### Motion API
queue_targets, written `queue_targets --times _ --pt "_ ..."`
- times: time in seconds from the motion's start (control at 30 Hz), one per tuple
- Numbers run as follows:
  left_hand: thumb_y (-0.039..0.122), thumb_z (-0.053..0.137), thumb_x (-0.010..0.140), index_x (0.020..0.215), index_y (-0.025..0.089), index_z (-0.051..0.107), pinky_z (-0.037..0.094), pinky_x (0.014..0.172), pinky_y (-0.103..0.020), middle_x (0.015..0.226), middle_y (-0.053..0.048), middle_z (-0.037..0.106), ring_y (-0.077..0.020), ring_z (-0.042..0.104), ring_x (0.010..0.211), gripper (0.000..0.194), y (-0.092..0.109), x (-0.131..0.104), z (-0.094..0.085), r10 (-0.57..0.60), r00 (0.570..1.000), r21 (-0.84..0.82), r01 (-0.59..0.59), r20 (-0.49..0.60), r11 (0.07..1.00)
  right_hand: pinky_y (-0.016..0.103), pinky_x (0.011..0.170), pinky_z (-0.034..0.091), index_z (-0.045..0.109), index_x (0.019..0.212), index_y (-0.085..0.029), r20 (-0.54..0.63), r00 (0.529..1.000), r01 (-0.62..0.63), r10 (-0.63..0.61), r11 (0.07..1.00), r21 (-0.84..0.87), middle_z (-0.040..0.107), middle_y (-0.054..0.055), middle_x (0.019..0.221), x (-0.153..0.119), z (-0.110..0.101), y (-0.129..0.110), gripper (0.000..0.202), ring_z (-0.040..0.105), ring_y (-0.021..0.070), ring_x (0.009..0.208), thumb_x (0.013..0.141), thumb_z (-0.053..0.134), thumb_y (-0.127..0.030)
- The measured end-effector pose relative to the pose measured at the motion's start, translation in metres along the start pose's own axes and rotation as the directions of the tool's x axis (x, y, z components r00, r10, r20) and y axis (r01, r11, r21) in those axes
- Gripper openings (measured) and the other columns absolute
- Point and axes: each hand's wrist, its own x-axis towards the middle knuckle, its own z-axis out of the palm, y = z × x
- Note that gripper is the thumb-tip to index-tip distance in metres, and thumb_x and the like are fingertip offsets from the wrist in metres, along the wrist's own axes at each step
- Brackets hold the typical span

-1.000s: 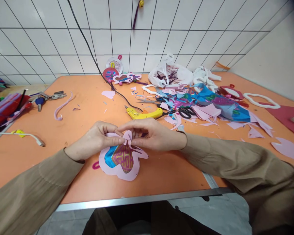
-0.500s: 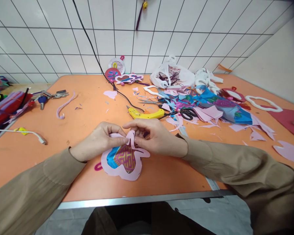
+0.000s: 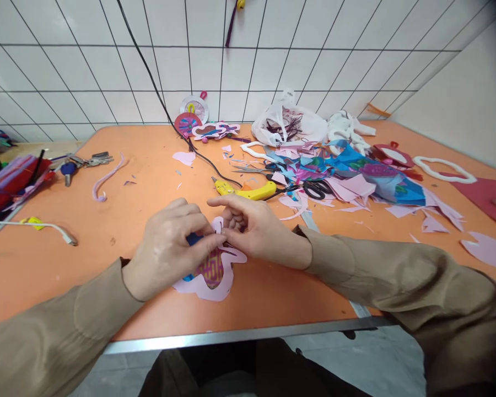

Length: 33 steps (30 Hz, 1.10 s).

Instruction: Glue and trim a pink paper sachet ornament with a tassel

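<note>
Table [image 3: 289, 303]: orange, beneath the grip.
Wall [image 3: 215, 71]: white tile, beyond the grip.
Metal edge [image 3: 273, 332]: nearside of the grip, orange surface between.
Left hand [image 3: 173, 242]: pinched the paper craft [image 3: 215, 289] at its top.
Right hand [image 3: 264, 226]: close against that pinch; cannot tell whether gripping.
Change: left hand covered more craft than before.

No words, numbers or brand names could be read on anything in view. The closest thing to a sign was an angular yellow line motif [image 3: 209, 270] on the purple panel [image 3: 216, 280] of the lobed, pale-pink paper piece [image 3: 213, 293]; it resembled a stylised character, but the left hand [image 3: 169, 248] covered part of it, leaving it unreadable.
</note>
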Motion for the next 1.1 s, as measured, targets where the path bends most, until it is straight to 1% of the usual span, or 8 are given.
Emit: queue_targets --times 0.1,0.2,0.33,0.47,0.6,0.7,0.9,1.1 --pt "0.028 0.068 0.081 0.062 0.017 0.064 0.039 0.057 -0.029 0.061 -0.003 0.059 -0.0171 0.052 0.064 0.022 0.005 -0.002 0.003 -0.065 0.994 0.025 0.063 0.086 0.998 0.022 0.055 0.046 0.055 0.115 -0.012 0.011 0.999 0.032 -0.032 0.999 -0.011 0.055 -0.002 0.071 -0.002 0.001 -0.001 0.041 0.052 0.0078 0.057 0.075 0.053 -0.003" --pt "0.025 0.069 0.080 0.060 0.017 0.063 0.039 0.057 -0.029 0.060 -0.002 0.059 -0.0171 0.052 0.065 0.023 0.006 -0.001 0.002 -0.089 0.989 0.039 0.085 0.114 0.996 0.022 0.056 0.046 0.054 0.115 -0.012 0.029 0.999 0.043 -0.043 0.999 -0.019 0.056 -0.002 0.071 -0.003 0.001 -0.001 0.042 0.052 0.0080 0.057 0.074 0.051 -0.002" --pt "0.022 0.067 0.081 0.061 0.017 0.061 0.039 0.058 -0.029 0.062 -0.001 0.059 -0.0159 0.051 0.065 0.022 0.004 0.000 -0.002 -0.053 0.994 0.049 0.049 0.096 0.998 0.021 0.056 0.046 0.054 0.106 -0.015 0.038 0.999 0.019 -0.020 1.000 0.001 0.055 -0.003 0.071 -0.003 0.000 -0.002 0.033 0.053 0.0081 0.058 0.075 0.052 -0.004" --pt "0.015 0.063 0.083 0.078 0.017 0.067 0.041 0.060 -0.028 0.073 -0.001 0.061 -0.0145 0.054 0.069 0.006 -0.004 0.000 -0.006 0.028 1.000 -0.011 -0.028 -0.006 1.000 0.020 0.053 0.044 0.049 0.095 -0.018 0.033 0.999 -0.012 0.010 0.998 0.060 0.054 -0.004 0.069 -0.004 0.001 -0.002 0.021 0.053 0.0081 0.059 0.077 0.057 -0.010" --pt "0.011 0.061 0.084 0.087 0.016 0.069 0.044 0.063 -0.029 0.076 -0.003 0.062 -0.0159 0.055 0.072 0.009 -0.009 0.001 -0.005 0.123 0.992 -0.036 -0.122 0.017 0.992 0.019 0.052 0.040 0.044 0.083 -0.019 0.025 1.000 0.009 -0.010 0.998 0.059 0.050 -0.006 0.066 -0.004 0.001 -0.003 0.020 0.051 0.0069 0.057 0.074 0.056 -0.007" --pt "0.011 0.061 0.085 0.085 0.013 0.069 0.044 0.063 -0.030 0.075 -0.005 0.062 -0.0163 0.055 0.071 0.009 -0.008 0.002 -0.003 0.146 0.989 -0.059 -0.144 0.036 0.988 0.019 0.052 0.039 0.043 0.079 -0.019 0.026 0.999 0.024 -0.024 0.999 0.030 0.049 -0.006 0.065 -0.004 0.000 -0.003 0.022 0.049 0.0066 0.057 0.070 0.055 -0.003" --pt "0.008 0.060 0.084 0.075 0.012 0.067 0.042 0.061 -0.028 0.072 -0.004 0.059 -0.0155 0.053 0.070 0.012 -0.004 0.003 -0.008 0.100 0.993 -0.055 -0.097 0.066 0.994 0.019 0.051 0.040 0.047 0.079 -0.018 0.041 0.999 0.026 -0.027 0.999 0.021 0.052 -0.006 0.065 -0.004 -0.001 -0.004 0.017 0.048 0.0058 0.054 0.071 0.056 -0.005" --pt "0.006 0.057 0.084 0.074 0.011 0.066 0.042 0.060 -0.028 0.071 -0.005 0.060 -0.0158 0.052 0.068 0.014 -0.006 0.003 -0.007 0.196 0.980 -0.016 -0.196 0.037 0.981 0.017 0.048 0.040 0.053 0.074 -0.016 0.071 0.997 0.013 -0.015 0.999 0.032 0.052 -0.005 0.059 -0.003 -0.001 -0.006 0.010 0.048 0.0055 0.050 0.074 0.053 -0.006"
